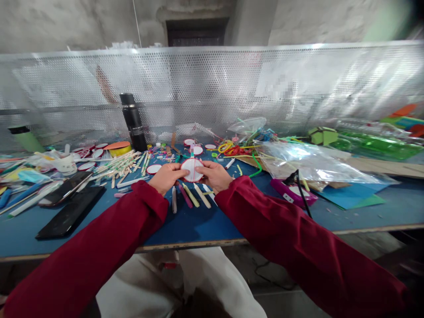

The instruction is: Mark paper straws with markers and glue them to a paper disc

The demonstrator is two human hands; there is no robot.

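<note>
Between my two hands is a white round disc (pixel 192 171) with a red rim and a thin red line down its middle. My left hand (pixel 168 176) pinches its left edge, thumb on the face. From the other side, my right hand (pixel 217 175) grips the right edge the same way. A narrow greyish strip (pixel 192 151) stands up at the disc's top; whether it is joined on I cannot tell. Just below the hands lie several coloured pens (pixel 191 195). More red-rimmed white discs (pixel 154 169) lie around on the blue table.
A black bottle (pixel 133 123) stands at the back left, near a pile of wooden sticks (pixel 122 165). Two dark phones (pixel 70 213) lie at left. To the right are a clear plastic bag (pixel 298 161), a purple tape-like object (pixel 293 192) and green bottles (pixel 374 145). A perforated metal screen (pixel 205 88) closes the back.
</note>
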